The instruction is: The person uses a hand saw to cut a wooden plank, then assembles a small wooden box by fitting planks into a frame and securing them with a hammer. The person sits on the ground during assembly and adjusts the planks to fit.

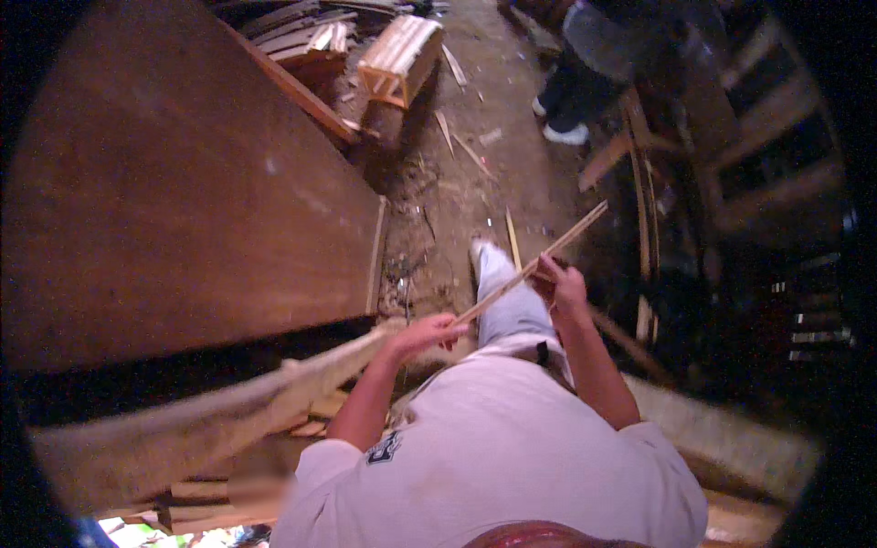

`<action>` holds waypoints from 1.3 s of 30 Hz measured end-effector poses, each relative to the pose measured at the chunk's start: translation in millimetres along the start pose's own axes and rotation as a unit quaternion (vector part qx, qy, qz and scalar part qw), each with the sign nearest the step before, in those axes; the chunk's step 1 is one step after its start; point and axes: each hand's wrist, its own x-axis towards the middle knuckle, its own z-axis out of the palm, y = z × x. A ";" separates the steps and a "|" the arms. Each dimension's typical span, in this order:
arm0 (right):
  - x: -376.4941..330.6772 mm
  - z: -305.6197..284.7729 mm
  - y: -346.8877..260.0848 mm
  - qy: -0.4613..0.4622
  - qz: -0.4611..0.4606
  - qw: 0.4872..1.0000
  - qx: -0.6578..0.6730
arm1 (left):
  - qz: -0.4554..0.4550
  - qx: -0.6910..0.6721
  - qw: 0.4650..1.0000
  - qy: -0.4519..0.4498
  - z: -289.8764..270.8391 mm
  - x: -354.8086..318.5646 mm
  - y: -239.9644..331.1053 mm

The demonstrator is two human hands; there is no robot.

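Note:
A thin wooden strip (577, 226) slants up to the right in front of my body. My left hand (427, 336) grips its near, lower end, with the fingers lying along it. Further up the strip, my right hand (565, 283) is closed round it, thumb and fingers pinching the wood. Beyond my right hand the far end of the strip sticks out free. Below it, over the floor, shows my leg in pale trousers (504, 297). A narrow yellowish stick (512, 239) lies near my foot.
A large brown wooden panel (192, 192) fills the left. At the far side stand a slatted wooden box (402, 57) and a heap of offcuts (306, 36). Another person's shoe (566, 135) shows at upper right, near upright wooden framing (639, 183). Scraps litter the dirt floor (475, 100).

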 end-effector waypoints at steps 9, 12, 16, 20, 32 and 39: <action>205.8 135.4 -163.3 -0.095 0.063 0.986 -0.118 | -0.026 0.188 0.953 0.238 -131.6 119.8 161.6; 251.5 193.1 -215.1 -0.118 0.042 0.981 -0.150 | -0.021 0.119 0.955 0.270 -173.4 135.7 222.7; 321.1 272.9 -262.9 -0.172 0.022 0.974 -0.143 | -0.011 0.057 0.948 0.314 -246.0 168.5 274.7; 399.1 350.3 -289.5 -0.194 0.044 0.968 -0.155 | -0.041 0.141 0.908 0.392 -332.0 210.2 305.1; 683.5 410.5 -360.7 -0.143 0.155 0.900 -0.381 | -0.145 0.217 0.882 0.393 -658.0 340.6 353.4; 856.3 417.1 -429.1 -0.071 0.213 0.906 -0.358 | -0.244 0.106 0.839 0.475 -764.5 356.2 380.1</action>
